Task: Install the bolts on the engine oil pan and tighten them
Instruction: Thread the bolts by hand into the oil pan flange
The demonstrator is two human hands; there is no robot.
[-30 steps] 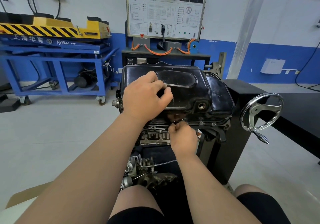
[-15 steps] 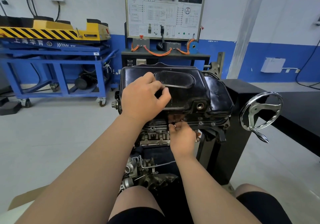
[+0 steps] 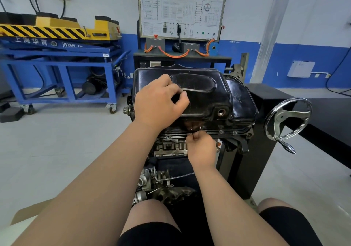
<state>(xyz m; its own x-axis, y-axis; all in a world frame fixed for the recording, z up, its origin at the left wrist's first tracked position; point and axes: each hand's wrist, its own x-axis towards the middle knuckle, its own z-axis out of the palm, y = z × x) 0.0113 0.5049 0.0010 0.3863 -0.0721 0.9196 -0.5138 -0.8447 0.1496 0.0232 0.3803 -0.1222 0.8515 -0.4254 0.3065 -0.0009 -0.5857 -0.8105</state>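
The left hand (image 3: 159,101) and right hand (image 3: 201,146) are bare, forearms (image 3: 106,179) too. Black fabric shorts (image 3: 152,234) cover both thighs, lower frame.

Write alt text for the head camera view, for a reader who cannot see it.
A seated person's right hand pinches a small bolt at the front rim of a black oil pan on an engine, while the left hand rests, fingers curled, on top of the pan. A chrome handwheel is at the right.

Bright, even indoor light; shadows soft. Highlights gleam on the black oil pan (image 3: 209,101) and chrome handwheel (image 3: 282,116). Wide-angle distortion bends the edges; upper right looks smeared.
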